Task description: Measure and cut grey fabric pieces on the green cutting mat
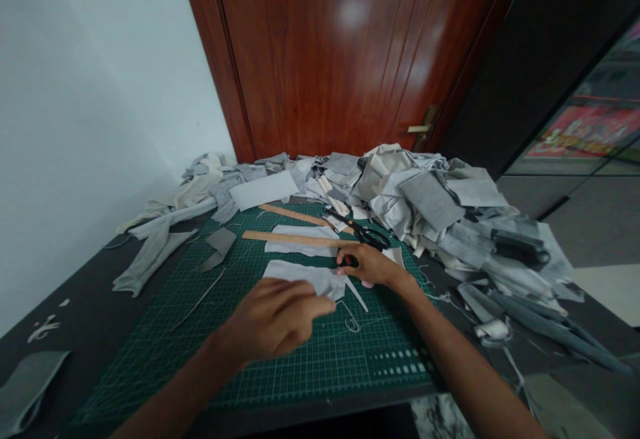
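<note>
On the green cutting mat (pixel 240 352), my right hand (pixel 373 264) is closed round a small black object (pixel 350 261), mostly hidden by the fingers. It rests at the right end of a light grey cloth piece (pixel 293 272). My left hand (pixel 275 315), slightly blurred, hovers over the front of that cloth with its fingers curled; what they hold, if anything, is hidden. A loose thread (pixel 353 324) lies to the right of its fingertips. Behind the cloth, a wooden ruler (pixel 285 237) lies across a second grey cloth piece (pixel 300 249). Black-handled scissors (pixel 373 235) lie beyond my right hand.
Another wooden ruler (pixel 290 214) lies farther back. A large heap of grey and cream fabric scraps (pixel 430 199) lines the back and right of the dark table. A white rectangle (pixel 264 190) lies at the back left. Beyond are a wooden door (pixel 325 59) and a wall.
</note>
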Demonstrator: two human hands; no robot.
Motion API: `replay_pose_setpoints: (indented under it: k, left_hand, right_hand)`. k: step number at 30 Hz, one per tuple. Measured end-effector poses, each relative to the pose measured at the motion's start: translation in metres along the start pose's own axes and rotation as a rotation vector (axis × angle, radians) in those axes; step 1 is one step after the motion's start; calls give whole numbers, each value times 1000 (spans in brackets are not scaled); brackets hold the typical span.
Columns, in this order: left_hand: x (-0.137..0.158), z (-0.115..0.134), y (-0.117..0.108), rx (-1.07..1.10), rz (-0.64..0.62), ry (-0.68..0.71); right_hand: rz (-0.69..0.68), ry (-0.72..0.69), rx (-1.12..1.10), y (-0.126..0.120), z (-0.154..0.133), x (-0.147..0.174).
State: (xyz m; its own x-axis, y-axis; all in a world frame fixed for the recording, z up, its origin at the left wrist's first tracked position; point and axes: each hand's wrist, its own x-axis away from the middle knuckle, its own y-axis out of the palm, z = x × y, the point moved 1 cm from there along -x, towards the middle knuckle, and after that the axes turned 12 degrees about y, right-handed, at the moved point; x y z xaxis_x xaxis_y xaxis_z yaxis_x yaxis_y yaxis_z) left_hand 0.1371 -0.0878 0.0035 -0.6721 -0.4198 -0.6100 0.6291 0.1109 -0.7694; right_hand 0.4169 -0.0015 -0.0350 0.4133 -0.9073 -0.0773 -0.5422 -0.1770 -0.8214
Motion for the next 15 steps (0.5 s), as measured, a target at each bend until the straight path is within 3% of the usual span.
replay_pose_setpoints:
  k: [3, 7, 12, 15]
  left_hand:
    - [-14, -17, 13, -36, -43, -26]
    - [-30, -49, 40, -47, -109, -74]
    - [-18, -81, 57, 11, -92, -149]
    - [-11, -89, 60, 33, -65, -170]
  right_hand:
    - [-70, -1, -29, -3, 6, 1]
    - [-54, -8, -5, -7, 13, 1]
    - [79, 122, 38, -12, 28, -1]
    - [199, 119, 52, -13, 28, -1]
